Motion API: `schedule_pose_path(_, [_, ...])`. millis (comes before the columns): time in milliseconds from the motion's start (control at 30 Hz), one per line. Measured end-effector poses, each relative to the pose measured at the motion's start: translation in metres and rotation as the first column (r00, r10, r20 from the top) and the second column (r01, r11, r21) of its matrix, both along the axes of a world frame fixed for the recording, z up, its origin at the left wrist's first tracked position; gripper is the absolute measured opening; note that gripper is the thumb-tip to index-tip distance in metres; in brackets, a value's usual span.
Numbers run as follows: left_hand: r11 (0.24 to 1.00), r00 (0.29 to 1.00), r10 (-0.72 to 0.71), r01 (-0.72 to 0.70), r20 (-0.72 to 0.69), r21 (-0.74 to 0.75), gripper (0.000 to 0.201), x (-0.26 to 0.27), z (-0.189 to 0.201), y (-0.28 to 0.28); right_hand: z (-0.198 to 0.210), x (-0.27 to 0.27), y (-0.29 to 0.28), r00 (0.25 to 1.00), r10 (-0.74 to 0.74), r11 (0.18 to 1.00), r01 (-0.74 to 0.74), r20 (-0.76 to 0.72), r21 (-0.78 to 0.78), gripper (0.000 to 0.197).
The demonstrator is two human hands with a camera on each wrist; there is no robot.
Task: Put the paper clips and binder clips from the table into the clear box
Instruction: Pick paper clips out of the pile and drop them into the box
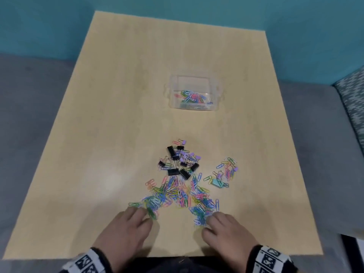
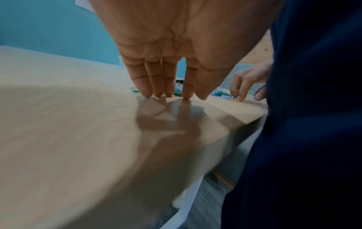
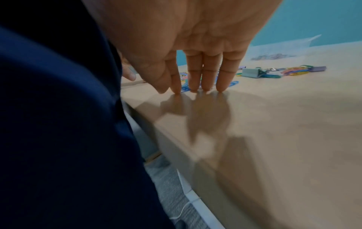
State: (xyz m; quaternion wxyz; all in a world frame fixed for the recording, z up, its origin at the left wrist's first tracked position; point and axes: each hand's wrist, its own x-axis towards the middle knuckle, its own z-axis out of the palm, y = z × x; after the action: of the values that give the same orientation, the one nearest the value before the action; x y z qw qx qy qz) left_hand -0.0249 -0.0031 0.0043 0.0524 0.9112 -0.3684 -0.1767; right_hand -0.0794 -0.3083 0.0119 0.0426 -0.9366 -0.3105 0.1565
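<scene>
- Nearest, both wrists wear black-and-white patterned bands (image 1: 272, 260), at the desk's near edge.
- The left hand (image 1: 126, 231) hangs palm down, fingers (image 2: 146, 83) straight and released, tips on the smooth pale wood-grain desk (image 1: 118, 115), holding nothing; a green paper clip lies right at the fingertips.
- The right hand (image 1: 228, 233) mirrors it, fingers (image 3: 222, 77) straight and together, tips touching the desk at the near edge of the clip pile, gripping nothing.
- Just beyond the fingertips, the paper clips (image 1: 177, 194) spread in a loose tangle of thin looped wire: blue, pink, yellow, green, white.
- Behind them, the binder clips (image 1: 177, 164) cluster: boxy black ones with wire handles, small lilac ones mixed in.
- Off to the right, a smaller scatter (image 1: 224, 174) holds a teal binder clip, a lilac one and more coloured paper clips.
- Further back, well apart from the piles, the clear box (image 1: 193, 93) stands open, rectangular with rounded corners, with a few coloured paper clips inside.
- Beyond the desk, a flat teal wall (image 1: 177, 8).
</scene>
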Motion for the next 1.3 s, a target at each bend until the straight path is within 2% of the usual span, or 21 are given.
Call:
schedule_pose_path(67, [0.999, 0.999, -0.005, 0.006, 0.051, -0.036, 0.027, 0.008, -0.003, -0.016, -0.002, 0.012, 0.02, 0.998, -0.041, 0.999, 0.041, 0.038, 0.002, 0.018])
schedule_pose_path(133, [0.997, 0.997, 0.024, -0.019, 0.072, -0.078, 0.023, 0.016, 0.001, -0.026, 0.0, 0.024, 0.034, 0.997, -0.054, 0.999, 0.054, 0.059, -0.001, 0.019])
schedule_pose_path(200, [0.984, 0.988, 0.146, -0.139, 0.055, -0.114, 0.024, 0.022, 0.006, -0.027, 0.005, 0.03, 0.037, 0.992, -0.113, 0.994, 0.113, 0.062, 0.016, 0.024])
schedule_pose_path(233, [0.969, 0.973, 0.227, -0.222, 0.035, -0.111, 0.034, 0.023, 0.007, -0.024, 0.008, 0.031, 0.035, 0.982, -0.181, 0.983, 0.18, 0.061, 0.021, 0.03])
schedule_pose_path(300, [0.937, 0.938, 0.346, -0.347, -0.022, -0.037, 0.068, 0.024, 0.007, -0.017, 0.011, 0.027, 0.031, 0.937, -0.348, 0.938, 0.348, 0.034, 0.0, 0.051])
schedule_pose_path(367, [0.925, 0.923, 0.38, -0.377, -0.056, 0.05, 0.094, 0.022, 0.007, -0.016, 0.01, 0.022, 0.029, 0.888, -0.458, 0.888, 0.455, -0.036, -0.073, 0.081])
schedule_pose_path(400, [0.924, 0.923, 0.379, -0.374, -0.063, 0.073, 0.099, 0.021, 0.006, -0.019, 0.007, 0.021, 0.03, 0.873, -0.484, 0.873, 0.476, -0.065, -0.102, 0.093])
schedule_pose_path(467, [0.926, 0.926, 0.372, -0.367, -0.061, 0.085, 0.102, 0.021, 0.004, -0.03, 0.002, 0.024, 0.036, 0.857, -0.508, 0.86, 0.497, -0.093, -0.115, 0.102])
schedule_pose_path(633, [0.935, 0.936, 0.351, -0.349, -0.029, 0.057, 0.098, 0.03, -0.002, -0.061, -0.006, 0.046, 0.06, 0.867, -0.481, 0.877, 0.475, -0.128, -0.072, 0.089])
schedule_pose_path(833, [0.97, 0.97, 0.241, -0.242, 0.02, 0.018, 0.075, 0.038, -0.007, -0.074, -0.003, 0.058, 0.063, 0.896, -0.423, 0.906, 0.419, -0.135, -0.06, 0.078])
schedule_pose_path(1000, [0.986, 0.984, 0.162, -0.159, 0.079, -0.04, 0.065, 0.041, -0.009, -0.072, 0.002, 0.066, 0.057, 0.945, -0.327, 0.942, 0.325, -0.017, -0.08, 0.053])
schedule_pose_path(1167, [0.995, 0.988, 0.1, -0.101, 0.115, -0.003, 0.048, 0.051, -0.004, -0.071, 0.002, 0.075, 0.047, 0.967, -0.253, 0.965, 0.254, 0.02, -0.066, 0.037])
schedule_pose_path(1300, [0.998, 0.994, 0.062, -0.065, 0.091, 0.025, 0.039, 0.058, -0.001, -0.072, 0.007, 0.082, 0.043, 0.973, -0.231, 0.973, 0.23, -0.016, -0.036, 0.036])
